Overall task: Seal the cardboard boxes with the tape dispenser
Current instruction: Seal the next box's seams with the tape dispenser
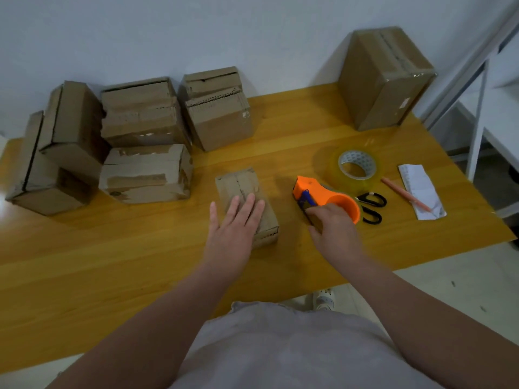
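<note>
— So, where were your hands?
— Your left hand (pixel 236 223) lay flat, fingers straight, on the near end of the small brown cardboard box (pixel 244 183) at the middle of the yellow wooden tabletop (pixel 140 262).
— And the other?
— Your right hand (pixel 334 228) had its fingers curled onto the orange plastic tape dispenser (pixel 328 196), just right of that box.
— What else?
— A clear tape roll (pixel 356 164) sat behind the dispenser, black-handled scissors (pixel 370 204) lay beside it, and worn cardboard boxes (pixel 140 136) were piled far left.

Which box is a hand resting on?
The small box nearest the person; the left hand lies flat on it. The other boxes stand untouched farther back.
</note>
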Demonstrator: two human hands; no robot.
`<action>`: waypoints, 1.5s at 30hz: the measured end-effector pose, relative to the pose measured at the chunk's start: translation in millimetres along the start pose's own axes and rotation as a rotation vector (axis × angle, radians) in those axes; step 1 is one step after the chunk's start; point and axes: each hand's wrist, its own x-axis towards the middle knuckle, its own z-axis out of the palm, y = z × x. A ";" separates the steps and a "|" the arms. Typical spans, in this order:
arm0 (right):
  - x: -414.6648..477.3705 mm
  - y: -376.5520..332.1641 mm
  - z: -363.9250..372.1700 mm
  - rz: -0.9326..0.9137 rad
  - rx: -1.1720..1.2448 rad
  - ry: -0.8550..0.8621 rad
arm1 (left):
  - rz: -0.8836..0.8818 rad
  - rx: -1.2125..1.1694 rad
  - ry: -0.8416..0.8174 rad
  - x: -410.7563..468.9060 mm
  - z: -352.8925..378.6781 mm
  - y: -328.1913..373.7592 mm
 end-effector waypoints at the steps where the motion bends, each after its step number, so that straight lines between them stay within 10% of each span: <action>1: 0.8 1.2 -2.4 0.031 -0.019 0.033 | 0.017 0.005 0.000 0.0 -3.4 -3.1; 11: 3.5 20.0 -3.0 0.167 -0.174 -0.127 | 0.065 0.089 -0.007 0.2 -16.9 -15.0; 18: 16.1 8.2 -30.3 0.025 0.183 0.164 | 0.063 0.041 0.000 4.0 -13.5 -23.7; 26: 3.2 -37.2 -86.4 0.099 0.706 0.146 | -0.116 -0.773 0.214 21.0 -46.5 -23.0; 32: -9.2 -45.2 -82.8 -0.037 0.798 0.022 | -0.544 -1.753 -0.207 28.0 -79.8 -27.6; 45: -4.1 -46.3 -72.9 -0.149 0.748 -0.137 | -0.700 -1.786 -0.210 12.8 -71.8 -40.2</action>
